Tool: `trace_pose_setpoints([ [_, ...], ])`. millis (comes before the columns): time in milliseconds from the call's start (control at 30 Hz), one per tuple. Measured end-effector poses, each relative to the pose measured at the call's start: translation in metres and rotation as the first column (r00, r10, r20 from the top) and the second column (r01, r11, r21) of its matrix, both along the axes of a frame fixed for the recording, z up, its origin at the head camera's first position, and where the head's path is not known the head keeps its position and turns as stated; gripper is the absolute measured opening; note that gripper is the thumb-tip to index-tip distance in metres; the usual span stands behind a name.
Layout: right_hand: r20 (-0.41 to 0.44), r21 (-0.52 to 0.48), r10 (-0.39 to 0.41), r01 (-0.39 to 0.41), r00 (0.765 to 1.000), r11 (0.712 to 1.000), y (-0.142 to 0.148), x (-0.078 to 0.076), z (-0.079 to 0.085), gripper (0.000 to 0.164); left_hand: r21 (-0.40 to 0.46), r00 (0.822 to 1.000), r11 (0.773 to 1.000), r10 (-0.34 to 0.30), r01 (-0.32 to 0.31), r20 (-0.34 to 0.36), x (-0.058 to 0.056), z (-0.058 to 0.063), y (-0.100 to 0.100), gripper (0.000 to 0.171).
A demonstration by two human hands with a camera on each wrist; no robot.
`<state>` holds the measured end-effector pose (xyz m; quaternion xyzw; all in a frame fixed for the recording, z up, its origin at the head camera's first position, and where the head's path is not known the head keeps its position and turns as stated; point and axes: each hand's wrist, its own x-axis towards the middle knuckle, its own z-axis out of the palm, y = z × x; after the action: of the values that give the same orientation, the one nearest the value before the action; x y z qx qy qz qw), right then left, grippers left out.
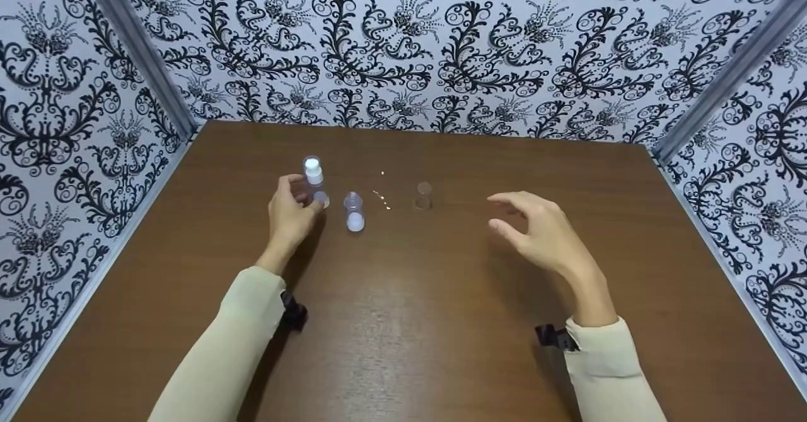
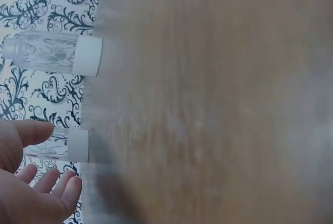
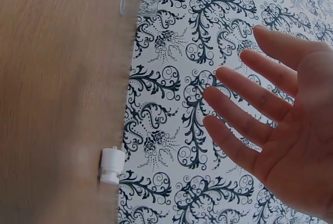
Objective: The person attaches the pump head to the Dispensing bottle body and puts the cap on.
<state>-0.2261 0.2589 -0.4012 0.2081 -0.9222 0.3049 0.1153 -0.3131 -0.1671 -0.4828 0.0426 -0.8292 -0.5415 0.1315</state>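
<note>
My left hand (image 1: 293,214) reaches around a small upright clear bottle (image 2: 47,148) with a white base, its fingers loosely bent. In the left wrist view the thumb (image 2: 36,131) overlaps this bottle while the fingertips (image 2: 73,187) lie below it. Just beyond that hand shows a white-topped container (image 1: 313,171). A second clear bottle (image 1: 354,211), also white at its base, stands to the hand's right. My right hand (image 1: 548,233) hovers over the right part of the table, holding nothing, its fingers apart and gently bent.
A small clear cup (image 1: 423,198) stands between the hands on the brown table (image 1: 403,308). Several tiny pale bits (image 1: 383,200) lie left of it. A small white object (image 3: 112,164) lies on the table in the right wrist view. Patterned walls (image 1: 403,50) enclose the table.
</note>
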Motion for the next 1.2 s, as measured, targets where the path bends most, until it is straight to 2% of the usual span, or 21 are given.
trace_pose_setpoints([
  [100,-0.016,-0.009,0.006,-0.006,1.000,1.000,0.000,-0.001,0.001,0.039,0.004,1.000,1.000,0.010,-0.010,0.001,0.006,0.003,-0.001,0.056],
  [267,-0.034,-0.011,0.001,-0.001,0.999,1.000,0.002,-0.002,0.002,0.041,0.014,0.999,1.000,-0.020,0.020,0.026,0.018,0.009,-0.003,0.052],
  [500,-0.052,0.001,-0.015,0.015,0.999,1.000,0.006,-0.003,0.004,0.041,-0.031,1.000,0.999,0.020,-0.019,0.013,0.034,0.012,-0.006,0.050],
  [867,-0.043,0.007,-0.032,0.032,0.999,0.999,0.012,0.000,0.002,0.041,-0.007,0.997,0.997,-0.073,0.073,-0.021,0.050,0.016,0.002,0.047],
  [1033,-0.057,0.004,-0.041,0.041,0.998,0.999,0.013,0.001,0.001,0.041,0.050,0.990,0.989,-0.138,0.140,-0.043,0.055,0.016,0.009,0.051],
  [1200,-0.081,-0.004,-0.043,0.043,0.996,0.999,0.015,0.001,-0.001,0.041,0.078,0.985,0.983,-0.163,0.167,-0.062,0.056,0.015,0.020,0.053],
])
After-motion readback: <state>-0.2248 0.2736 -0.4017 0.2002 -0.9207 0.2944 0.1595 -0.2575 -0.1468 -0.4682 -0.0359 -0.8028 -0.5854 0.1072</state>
